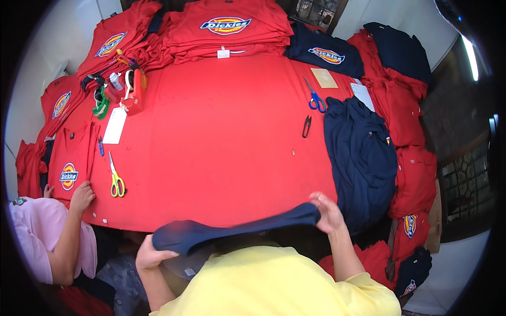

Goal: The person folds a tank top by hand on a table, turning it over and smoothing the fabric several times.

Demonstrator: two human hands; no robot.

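Navy cloth, stretched sideways, partly blurred

Held navy garment: matt cloth | table cover: cloth (matt too) | yellow-handled scissors: plastic, metal

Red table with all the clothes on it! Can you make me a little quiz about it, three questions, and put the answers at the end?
1. True or false: the left hand and the right hand both hold the dark blue cloth.
2. What lies just below the blue scissors in the picture? A: a bottle. B: black snips. C: a tape roll.
3. Which stands further left, the green tape holder or the red tape holder?

Key: 1. True, one hand at each end. 2. B. 3. The green tape holder.
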